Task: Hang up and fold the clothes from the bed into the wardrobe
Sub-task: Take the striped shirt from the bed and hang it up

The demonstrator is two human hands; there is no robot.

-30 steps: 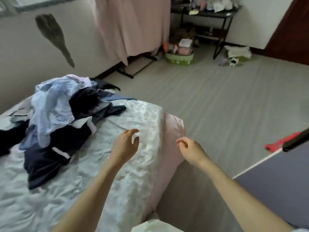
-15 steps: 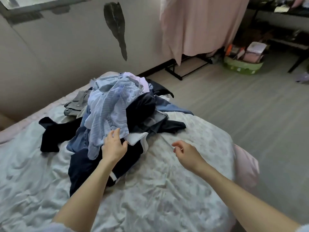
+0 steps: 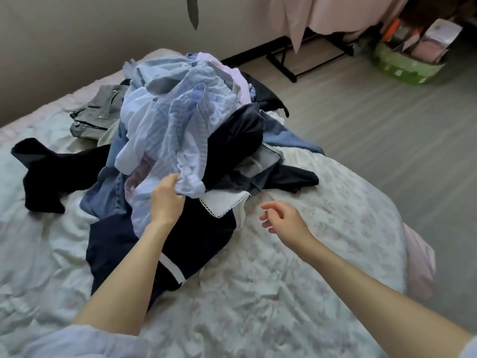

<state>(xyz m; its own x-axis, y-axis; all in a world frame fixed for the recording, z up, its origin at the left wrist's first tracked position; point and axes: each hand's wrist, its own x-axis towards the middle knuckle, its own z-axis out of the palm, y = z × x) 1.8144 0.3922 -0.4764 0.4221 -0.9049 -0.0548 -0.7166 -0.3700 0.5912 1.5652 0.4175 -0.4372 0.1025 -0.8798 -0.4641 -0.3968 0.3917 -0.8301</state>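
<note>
So the clothes pile (image 3: 185, 140) is sitting in a heap in the middle of the bed (image 3: 296, 293), everything tangled together, which is why you can't just grab a whole garment, you have to start from a loose edge. That's what the left hand (image 3: 166, 200) is doing: its fingers (image 3: 171, 180) are curled round the lower hem of the light blue striped shirt (image 3: 185, 120), the piece draped over the top of the heap. Makes sense to take the top layer first — nothing is weighing it down.

Just under those fingers, on the near side, there's a dark navy garment (image 3: 154, 244) with a white stripe, and right beside them to the right a white lace-trimmed piece (image 3: 224, 202) pokes out. Beyond the fingers, at the far left of the heap, are the grey jeans (image 3: 99, 112), lying flat and apart from the tangle.

The right hand (image 3: 284, 219) hangs above the bedsheet, near the lace piece but not touching anything — fingers loosely curled, holding nothing. My guess is it's waiting to catch the shirt's other side once it comes free.

No wardrobe in sight, so nothing looks put away yet.
</note>
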